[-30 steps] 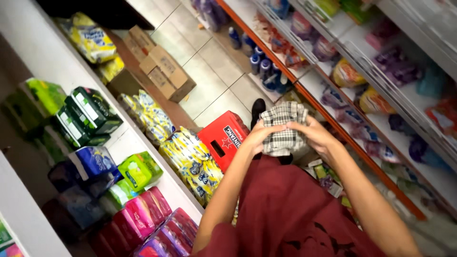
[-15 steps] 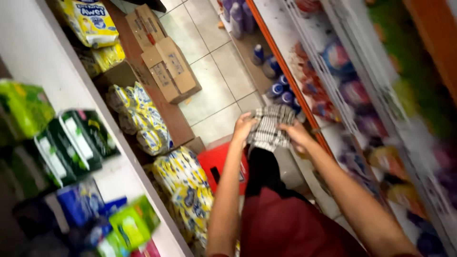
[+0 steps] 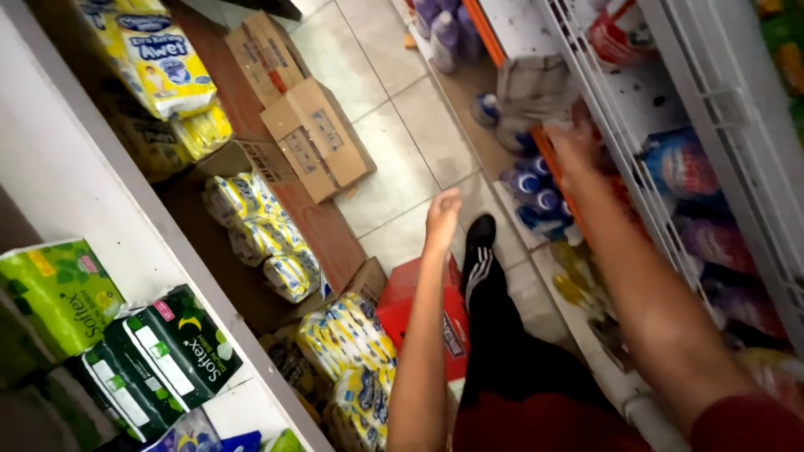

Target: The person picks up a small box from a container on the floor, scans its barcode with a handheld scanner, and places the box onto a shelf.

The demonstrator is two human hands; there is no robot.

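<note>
The right hand (image 3: 578, 144) reaches up to the white wire shelf (image 3: 662, 209) on the right and grips a checked grey-and-white cloth (image 3: 529, 92), which hangs blurred at the shelf's edge above blue-capped bottles (image 3: 536, 192). The left hand (image 3: 442, 219) hangs free over the pale tiled floor (image 3: 402, 134), fingers loosely spread and holding nothing. Below it a red cardboard box (image 3: 419, 314) stands on the floor beside a black shoe (image 3: 479, 238). Brown cardboard cartons (image 3: 318, 138) lie further along the aisle.
</note>
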